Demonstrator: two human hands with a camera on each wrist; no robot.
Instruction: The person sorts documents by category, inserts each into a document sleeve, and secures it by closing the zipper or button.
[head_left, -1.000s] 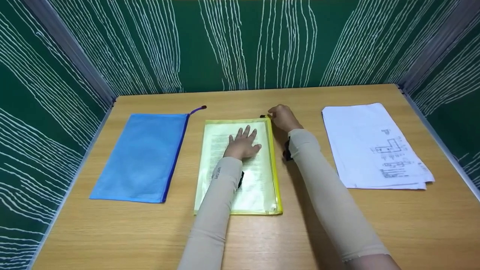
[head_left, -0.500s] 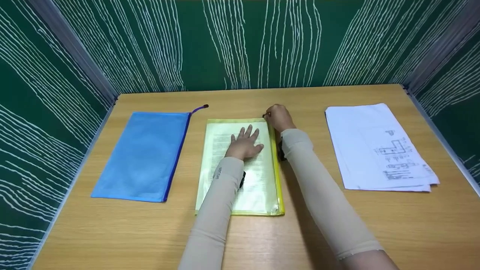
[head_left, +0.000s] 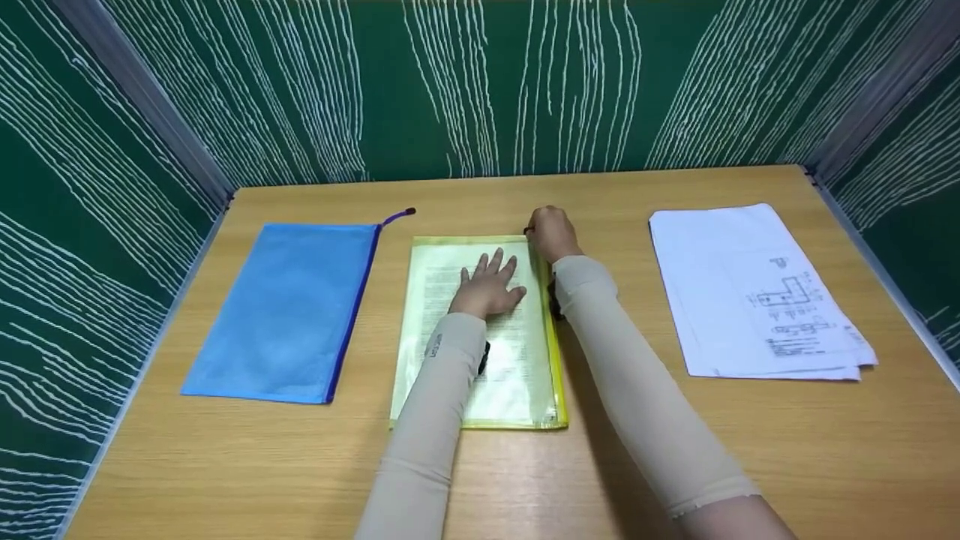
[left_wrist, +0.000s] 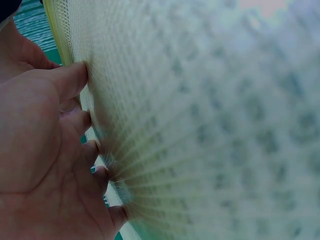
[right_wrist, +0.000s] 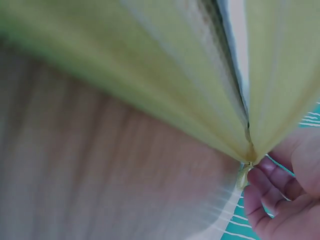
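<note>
A yellow mesh zip pouch (head_left: 521, 360) with printed sheets inside lies flat in the middle of the table. My left hand (head_left: 489, 292) rests on it, palm down and fingers spread; the left wrist view shows the fingertips (left_wrist: 77, 77) on the mesh. At the pouch's far right corner, my right hand (head_left: 553, 234) pinches the end of the zipper, whose dark tip (head_left: 527, 231) peeks out beside the fingers. In the right wrist view, the zipper's two yellow edges part in a V toward the camera, with a white sheet (right_wrist: 239, 45) between them, and meet at the fingers.
A blue zip pouch (head_left: 289, 315) with a purple zipper tail (head_left: 397, 216) lies to the left. Several loose white sheets (head_left: 720, 300), the top one bearing a line drawing, are stacked on the right. Green panels (head_left: 405, 90) with white lines stand around the wooden table (head_left: 510, 487).
My right hand has moved a little left onto the pouch's far right corner, its fingers now at the zipper end. The left hand stays spread on the pouch.
</note>
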